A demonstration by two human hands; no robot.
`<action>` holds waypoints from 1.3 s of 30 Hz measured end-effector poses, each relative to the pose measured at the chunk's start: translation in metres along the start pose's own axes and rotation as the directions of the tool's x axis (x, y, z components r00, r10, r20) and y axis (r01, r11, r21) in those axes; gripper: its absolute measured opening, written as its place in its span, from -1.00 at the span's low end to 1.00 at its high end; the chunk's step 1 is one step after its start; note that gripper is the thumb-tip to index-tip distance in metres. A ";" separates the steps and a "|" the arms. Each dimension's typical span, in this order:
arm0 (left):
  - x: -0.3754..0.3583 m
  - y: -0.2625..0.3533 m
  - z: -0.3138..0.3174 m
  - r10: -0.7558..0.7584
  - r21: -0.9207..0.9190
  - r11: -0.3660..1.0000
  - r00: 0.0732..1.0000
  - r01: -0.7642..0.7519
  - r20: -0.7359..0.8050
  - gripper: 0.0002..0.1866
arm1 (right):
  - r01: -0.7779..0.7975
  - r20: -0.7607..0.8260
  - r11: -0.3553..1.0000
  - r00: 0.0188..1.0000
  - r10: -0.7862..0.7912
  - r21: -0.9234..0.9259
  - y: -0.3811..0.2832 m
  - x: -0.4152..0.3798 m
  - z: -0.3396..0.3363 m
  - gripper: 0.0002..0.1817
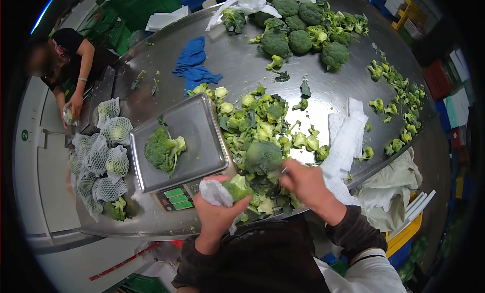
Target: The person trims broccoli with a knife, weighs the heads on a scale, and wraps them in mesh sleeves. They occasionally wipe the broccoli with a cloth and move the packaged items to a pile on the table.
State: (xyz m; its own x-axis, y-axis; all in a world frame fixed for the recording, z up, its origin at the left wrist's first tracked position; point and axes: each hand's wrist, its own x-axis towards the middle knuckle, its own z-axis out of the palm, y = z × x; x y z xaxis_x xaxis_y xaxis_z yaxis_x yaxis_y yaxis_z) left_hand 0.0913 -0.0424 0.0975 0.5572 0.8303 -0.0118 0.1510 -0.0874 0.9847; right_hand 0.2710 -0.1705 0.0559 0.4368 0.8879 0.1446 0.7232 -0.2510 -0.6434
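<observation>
My left hand [218, 216] is closed around a piece of broccoli [237, 188] with a pale cut stem, and a bunched white cloth or net [216, 193] is in the same grip. To the right, my right hand [309, 186] is curled into a fist, and a small metal tool [284, 170] glints at its fingers; most of it is hidden. A dark green broccoli head [263, 157] lies just left of that fist, on a heap of cut stems and leaves [247, 121]. A whole broccoli [164, 150] rests on the tray of the scale [217, 164], left of the heap.
Net-wrapped broccoli [103, 154] is piled at the table's left end, where another person [83, 61] handles one. Broccoli heads [298, 33] are stacked at the back. A blue cloth [194, 63], white sheets [346, 136] and scattered florets [404, 98] lie on the metal table [348, 83].
</observation>
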 end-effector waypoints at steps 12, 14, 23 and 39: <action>0.011 -0.015 -0.009 -0.292 -0.390 0.861 0.945 0.326 0.147 -0.52 | -0.382 -0.003 0.910 0.922 0.387 -0.164 0.068 0.000 0.018 -0.72; 0.012 -0.024 -0.014 -0.285 -0.698 0.599 0.919 0.392 0.272 -0.54 | -0.378 -0.025 0.913 0.925 0.379 -0.155 0.068 0.002 0.017 -0.71; 0.035 -0.041 0.013 -0.392 -0.592 0.669 0.890 0.449 0.232 -0.43 | -0.332 0.012 0.913 0.939 0.345 -0.237 0.084 -0.003 0.021 -0.68; 0.005 -0.050 -0.030 -0.397 -0.428 0.842 0.914 0.329 -0.078 -0.61 | 0.045 -0.198 0.986 0.977 -0.077 -0.158 0.077 0.125 0.008 -0.77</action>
State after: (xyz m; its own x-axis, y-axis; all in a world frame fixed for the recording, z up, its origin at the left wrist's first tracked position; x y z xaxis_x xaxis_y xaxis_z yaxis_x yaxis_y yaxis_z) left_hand 0.0621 -0.0176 0.0536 0.3854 0.8370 -0.3884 -0.0386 0.4352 0.8995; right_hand 0.3765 -0.0760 0.0185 0.4774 0.8104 0.3395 0.8177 -0.2683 -0.5093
